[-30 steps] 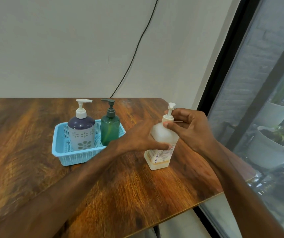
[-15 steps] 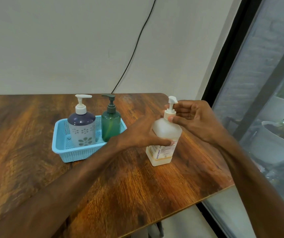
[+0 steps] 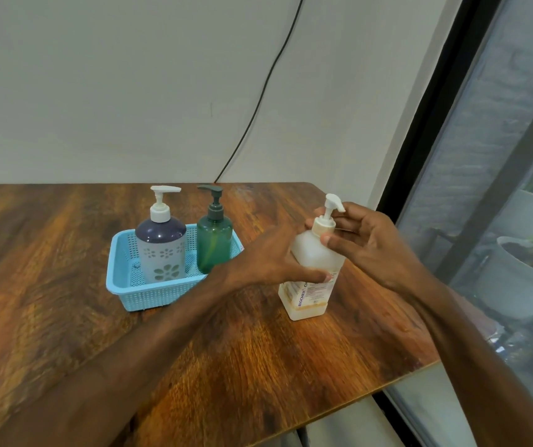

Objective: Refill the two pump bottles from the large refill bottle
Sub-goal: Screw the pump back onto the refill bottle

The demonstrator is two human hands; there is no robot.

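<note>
Refill bottle (image 3: pixel 313 262) stands upright on the wooden table (image 3: pixel 65 317), over toward its right side, and both hands are on it! The left hand (image 3: pixel 268 262) wraps around the frosted white body, thumb lying across the front just above the printed label. The right hand (image 3: pixel 371 246) comes in from the other side, thumb and fingers pinching the cream pump collar (image 3: pixel 323 225) at the neck, while the white pump head (image 3: pixel 334 201) pokes up above the knuckles with its nozzle pointing right. A pale yellowish band shows at the very base of the bottle.

Just to the left, apart from it, sits a light blue basket (image 3: pixel 123 285) with the two smaller bottles upright inside: the dark blue pump bottle (image 3: pixel 162 250) with a flower-patterned grey sleeve and white pump on the left, the green pump bottle (image 3: pixel 214 243) with a dark pump just beside it on the right. Both have their pumps on. A black cable (image 3: pixel 258 101) runs down the wall behind the table, and white plant pots (image 3: pixel 523 279) show through the window on the right.
</note>
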